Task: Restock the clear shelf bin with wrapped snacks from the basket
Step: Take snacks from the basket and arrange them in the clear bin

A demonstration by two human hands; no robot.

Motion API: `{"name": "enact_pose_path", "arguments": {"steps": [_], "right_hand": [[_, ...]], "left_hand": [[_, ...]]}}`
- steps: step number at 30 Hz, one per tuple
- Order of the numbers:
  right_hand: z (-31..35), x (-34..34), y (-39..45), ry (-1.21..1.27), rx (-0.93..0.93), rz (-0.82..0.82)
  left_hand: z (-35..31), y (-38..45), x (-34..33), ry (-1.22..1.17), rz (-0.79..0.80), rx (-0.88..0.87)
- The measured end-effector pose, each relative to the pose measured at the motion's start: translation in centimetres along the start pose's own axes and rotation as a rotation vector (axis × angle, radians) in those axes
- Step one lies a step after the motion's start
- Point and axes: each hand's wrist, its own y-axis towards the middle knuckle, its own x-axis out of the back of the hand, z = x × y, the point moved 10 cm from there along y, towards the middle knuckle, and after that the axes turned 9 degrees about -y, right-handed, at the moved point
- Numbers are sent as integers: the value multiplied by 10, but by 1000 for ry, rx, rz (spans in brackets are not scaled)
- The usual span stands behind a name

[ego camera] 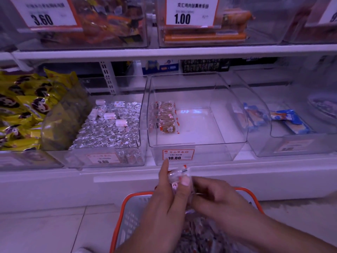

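Head view: nearest, a basket with an orange rim sits on the floor below the shelf, holding a heap of wrapped snacks. Above it both hands meet. The left hand holds a small bunch of clear-wrapped snacks, its fingers curled round them, one finger pointing up toward the shelf edge. The right hand is just beside it, fingers bent toward the same bunch; whether they pinch a wrapper cannot be told.

Beyond the hands, on the lower shelf, stands the clear bin with a price tag reading 10.80 on its front. Inside, a single row of brown snacks runs along its left wall; the rest of its floor is bare.

To its left a bin holds silver-wrapped sweets, and further left lie yellow packets. To its right a bin holds blue packets.

On the upper shelf, bins carry tags reading 3.60 and 1.00.
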Motion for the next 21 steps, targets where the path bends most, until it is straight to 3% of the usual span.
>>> {"name": "enact_pose_path", "arguments": {"steps": [2, 4, 9, 12, 16, 21], "right_hand": [[32, 10, 3, -152, 31, -7], [72, 34, 10, -263, 206, -126], [105, 87, 87, -904, 320, -341], [95, 89, 147, -1230, 286, -235], [55, 60, 186, -1331, 319, 9], [35, 66, 200, -1701, 235, -87]], "left_hand": [[-20, 6, 15, 31, -7, -142], [-39, 17, 44, 86, -108, -297], [-68, 46, 94, 400, -316, -505], [-64, 58, 86, 551, -250, -497], [-54, 68, 78, 592, -177, -473], [-46, 74, 79, 630, -168, -461]]}}
